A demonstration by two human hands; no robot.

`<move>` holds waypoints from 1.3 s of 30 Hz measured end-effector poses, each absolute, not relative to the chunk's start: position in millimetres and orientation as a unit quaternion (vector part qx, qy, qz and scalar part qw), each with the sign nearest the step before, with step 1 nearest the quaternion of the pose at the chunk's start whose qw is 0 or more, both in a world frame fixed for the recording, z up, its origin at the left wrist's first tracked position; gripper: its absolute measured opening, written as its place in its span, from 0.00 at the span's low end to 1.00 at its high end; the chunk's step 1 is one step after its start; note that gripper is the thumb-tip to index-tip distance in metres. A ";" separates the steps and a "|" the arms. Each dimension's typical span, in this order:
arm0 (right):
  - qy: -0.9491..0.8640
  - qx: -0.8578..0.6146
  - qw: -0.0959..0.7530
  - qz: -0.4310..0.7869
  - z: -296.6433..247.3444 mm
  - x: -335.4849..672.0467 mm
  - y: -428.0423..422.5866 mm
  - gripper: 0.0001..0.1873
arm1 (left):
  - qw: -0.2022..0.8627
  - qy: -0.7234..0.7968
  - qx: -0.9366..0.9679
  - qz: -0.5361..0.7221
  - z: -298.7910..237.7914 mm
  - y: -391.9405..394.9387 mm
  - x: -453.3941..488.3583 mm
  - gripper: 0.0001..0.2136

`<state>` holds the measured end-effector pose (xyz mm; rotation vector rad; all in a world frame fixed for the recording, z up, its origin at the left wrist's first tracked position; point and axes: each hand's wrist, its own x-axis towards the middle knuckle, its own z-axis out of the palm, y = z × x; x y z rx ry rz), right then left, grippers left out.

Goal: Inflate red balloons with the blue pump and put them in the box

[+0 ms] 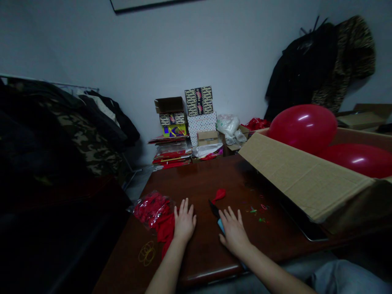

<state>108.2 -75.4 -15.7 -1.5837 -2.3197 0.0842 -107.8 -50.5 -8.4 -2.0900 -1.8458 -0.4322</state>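
Note:
My left hand (184, 222) lies flat and open on the dark wooden table (199, 253), its edge touching a heap of red uninflated balloons (165, 230) beside a clear bag of red balloons (151, 208). My right hand (234, 230) also rests open, fingers spread, partly over a black and blue tool (217, 214) lying on the table. A single limp red balloon (219, 194) lies just beyond both hands. Yellow rubber bands (147, 253) sit near the left forearm.
A large cardboard box (300, 175) on the right holds two inflated red balloons (303, 126). Stacked patterned boxes (199, 108) and packets stand at the table's far end by the wall. Small coloured bits (259, 210) lie near the box. Clothes hang left and right.

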 end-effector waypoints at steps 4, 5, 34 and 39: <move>-0.779 -0.606 0.160 0.016 -21.3 124.0 -76.0 0.40 | 0.120 -0.611 -0.763 -0.173 -5.2 -30.1 -62.2 0.19; -0.773 -0.614 0.159 0.014 -23.1 128.3 -75.2 0.38 | 0.109 -0.608 -0.768 -0.170 -6.4 -24.8 -52.2 0.19; -0.792 -0.583 0.179 0.029 -9.5 131.5 -92.8 0.26 | -0.711 -0.382 -0.078 -0.586 -27.0 -55.6 -78.8 0.10; -0.802 -0.555 0.217 0.046 -6.5 142.4 -103.5 0.25 | -0.681 -0.298 -0.089 -0.663 -11.0 -40.2 -80.0 0.09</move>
